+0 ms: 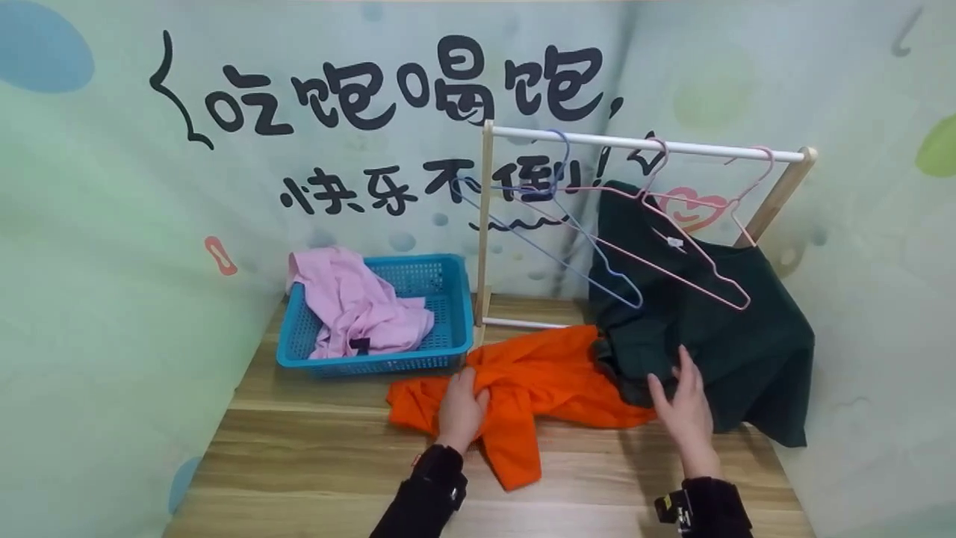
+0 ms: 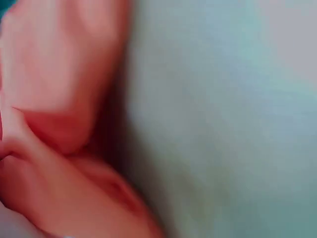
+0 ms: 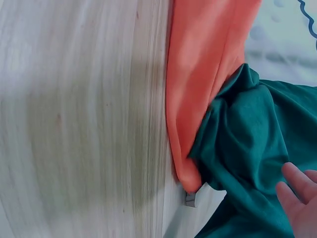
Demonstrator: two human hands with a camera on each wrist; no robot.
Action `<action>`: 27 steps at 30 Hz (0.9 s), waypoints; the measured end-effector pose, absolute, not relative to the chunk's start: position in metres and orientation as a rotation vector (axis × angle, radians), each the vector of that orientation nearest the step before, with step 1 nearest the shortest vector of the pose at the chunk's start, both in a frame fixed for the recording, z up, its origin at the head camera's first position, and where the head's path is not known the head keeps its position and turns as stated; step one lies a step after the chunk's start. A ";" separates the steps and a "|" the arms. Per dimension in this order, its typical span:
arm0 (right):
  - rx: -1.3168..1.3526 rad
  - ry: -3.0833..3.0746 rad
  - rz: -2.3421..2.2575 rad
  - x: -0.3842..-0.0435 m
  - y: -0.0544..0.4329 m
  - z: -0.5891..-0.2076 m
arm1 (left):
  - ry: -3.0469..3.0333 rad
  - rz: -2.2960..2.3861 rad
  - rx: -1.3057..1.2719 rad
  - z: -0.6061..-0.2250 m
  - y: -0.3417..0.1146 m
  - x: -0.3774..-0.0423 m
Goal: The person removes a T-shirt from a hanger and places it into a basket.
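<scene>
An orange garment (image 1: 553, 381) lies crumpled on the table, one sleeve pointing toward the front. My left hand (image 1: 461, 411) grips its left part; in the left wrist view the orange cloth (image 2: 54, 178) fills the left side, close and blurred. On the right, a dark green shirt (image 1: 747, 321) hangs at the rack, a white label at its neck, and its bunched lower part overlaps the orange garment's right end. My right hand (image 1: 686, 415) is in front of the green cloth with fingers spread and relaxed, its fingertips (image 3: 292, 173) overlapping the cloth in the right wrist view.
A small rack with a white rail (image 1: 612, 140) stands behind the garments. A blue hanger (image 1: 597, 250) and pink hangers (image 1: 694, 250) hang from it. At the left, a blue basket (image 1: 373, 366) holds a pink garment (image 1: 351, 299). Printed cloth walls enclose the table.
</scene>
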State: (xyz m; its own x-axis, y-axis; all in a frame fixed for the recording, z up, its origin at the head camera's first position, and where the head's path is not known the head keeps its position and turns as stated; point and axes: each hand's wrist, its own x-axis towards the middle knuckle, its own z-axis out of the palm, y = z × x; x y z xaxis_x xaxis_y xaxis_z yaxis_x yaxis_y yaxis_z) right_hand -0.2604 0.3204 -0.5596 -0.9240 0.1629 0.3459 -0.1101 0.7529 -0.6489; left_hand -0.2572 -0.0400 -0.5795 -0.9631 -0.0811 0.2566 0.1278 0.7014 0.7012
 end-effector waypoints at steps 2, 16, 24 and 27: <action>-0.046 -2.570 0.985 -0.260 0.322 -0.559 | -2.517 -1.250 -0.036 -0.561 -0.041 -0.260; -0.047 -2.514 0.946 -0.257 0.337 -0.543 | -1.886 -1.457 0.019 -0.414 -0.098 -0.280; -0.046 -2.467 0.902 -0.258 0.350 -0.512 | -1.768 -1.365 0.124 -0.365 -0.141 -0.299; -0.063 -2.450 0.896 -0.258 0.354 -0.502 | -1.783 -1.358 0.139 -0.364 -0.155 -0.312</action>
